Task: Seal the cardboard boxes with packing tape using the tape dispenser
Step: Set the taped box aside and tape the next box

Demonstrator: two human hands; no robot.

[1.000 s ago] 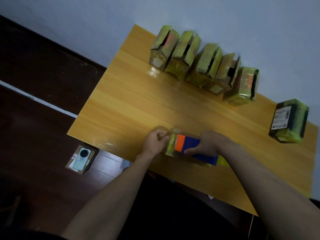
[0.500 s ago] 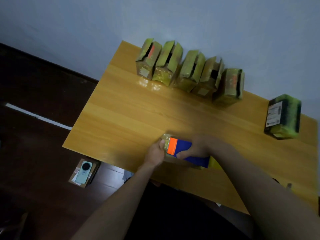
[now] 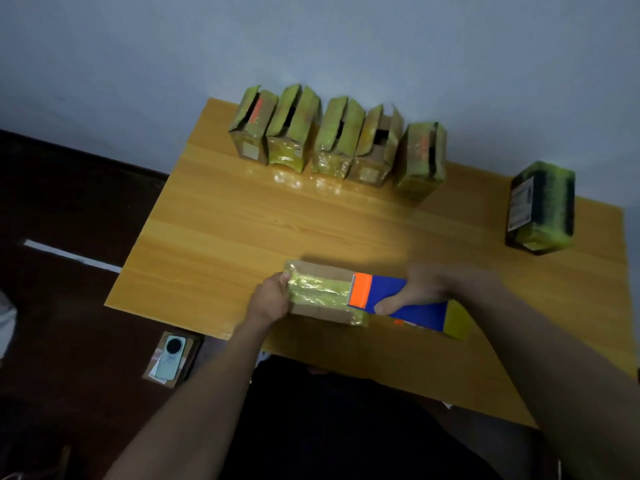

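Fingers of left hand [image 3: 269,301] clamp box [image 3: 320,292] end; right hand [image 3: 420,289] grips tape dispenser [image 3: 398,299] w/ tape across top.

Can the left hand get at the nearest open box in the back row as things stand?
Probably yes: bare table lies between the left hand and that open box, but the hand now steadies the box being taped.

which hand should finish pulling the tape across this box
Right. The right hand grips the tape dispenser over the box, while the left hand steadies its left end.
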